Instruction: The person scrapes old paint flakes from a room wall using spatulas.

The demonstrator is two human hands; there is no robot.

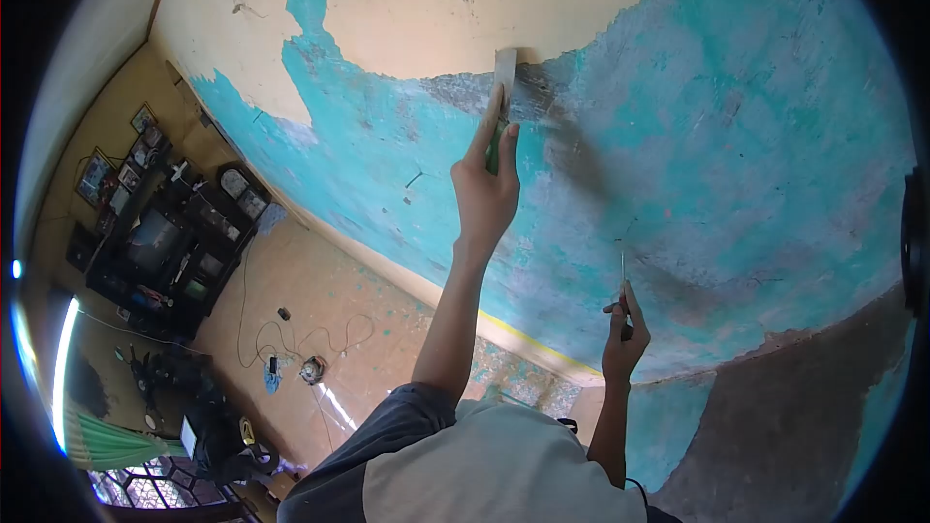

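Note:
My left hand [487, 184] is closed on the green handle of a scraper [505, 70]. The scraper's flat metal blade touches the wall where cream paint [417, 10] meets a grey and turquoise area [678, 136]. Lower and to the right, my right hand [625, 344] is closed around a thin tool with a narrow metal shaft [623, 266]. Its tip points at the turquoise wall; whether it touches cannot be made out. The dark handle is mostly hidden by my fingers.
At the left stands a dark cabinet [199, 242] with a television [155, 237] and framed pictures. A cable [334, 341] and a small round device [312, 369] lie on the floor, with paint flakes near the wall's base. A green curtain [121, 446] hangs at lower left.

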